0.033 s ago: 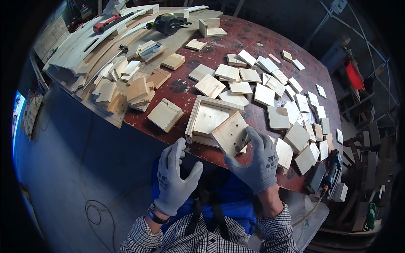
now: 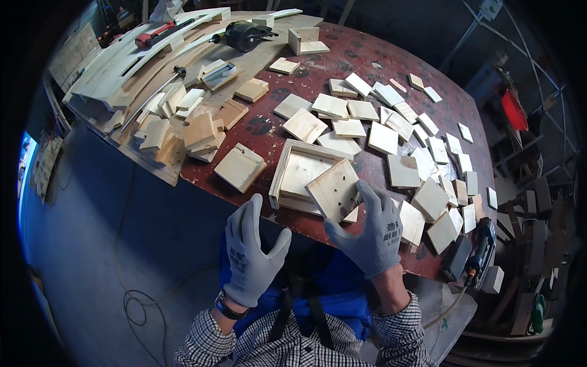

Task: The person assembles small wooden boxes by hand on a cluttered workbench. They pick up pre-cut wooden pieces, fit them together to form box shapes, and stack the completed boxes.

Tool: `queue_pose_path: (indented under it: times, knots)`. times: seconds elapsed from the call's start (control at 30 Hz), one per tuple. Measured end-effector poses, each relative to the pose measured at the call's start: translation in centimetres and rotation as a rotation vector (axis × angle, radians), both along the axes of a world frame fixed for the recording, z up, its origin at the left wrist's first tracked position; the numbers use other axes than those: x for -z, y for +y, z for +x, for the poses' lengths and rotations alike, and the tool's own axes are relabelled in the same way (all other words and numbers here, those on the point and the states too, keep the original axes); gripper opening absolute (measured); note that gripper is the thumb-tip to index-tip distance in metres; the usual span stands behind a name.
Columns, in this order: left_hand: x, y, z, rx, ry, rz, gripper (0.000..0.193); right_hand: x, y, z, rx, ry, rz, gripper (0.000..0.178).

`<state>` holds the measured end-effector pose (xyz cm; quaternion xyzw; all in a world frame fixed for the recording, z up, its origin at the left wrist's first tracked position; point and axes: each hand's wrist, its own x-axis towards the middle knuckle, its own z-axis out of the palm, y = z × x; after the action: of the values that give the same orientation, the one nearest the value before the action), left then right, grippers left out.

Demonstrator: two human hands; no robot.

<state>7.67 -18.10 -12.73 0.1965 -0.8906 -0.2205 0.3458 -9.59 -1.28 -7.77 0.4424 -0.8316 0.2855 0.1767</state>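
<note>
My right hand (image 2: 369, 233), in a grey-white work glove, grips a small square wooden board (image 2: 333, 188) by its right edge, thumb below and fingers on top. The board is tilted and has several dark spots or holes. It overlaps the right side of a shallow wooden box (image 2: 282, 177), whose raised walls show at the left and back. That box lies at the table's near edge. My left hand (image 2: 254, 254), gloved too, is held just off the table edge near the box's front left corner, thumb and fingers apart, with nothing in it.
Many loose wooden blocks (image 2: 383, 138) are scattered over the red tabletop (image 2: 361, 46). Stacked wood pieces (image 2: 202, 131) and a dark power tool (image 2: 243, 35) are at the left and back. A nail gun (image 2: 483, 244) lies at the right edge. A cable (image 2: 137, 300) coils on the floor.
My left hand has risen slightly toward the table edge, its fingers a little straighter. The board in my right hand has shifted and tilted very slightly.
</note>
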Motion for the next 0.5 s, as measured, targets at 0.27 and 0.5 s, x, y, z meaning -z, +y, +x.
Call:
queue_pose_path:
  times: [0.27,0.5]
  knots:
    - [3.3,-3.3,-6.9,0.028,0.071,0.085,0.109,1.3,-5.7,0.0,0.214,-0.039,0.059,0.070]
    - [2.7,-6.4,-7.8,0.116,0.070,0.174,0.084,2.2,-5.0,-2.0,-0.040,-0.013,0.037,0.040]
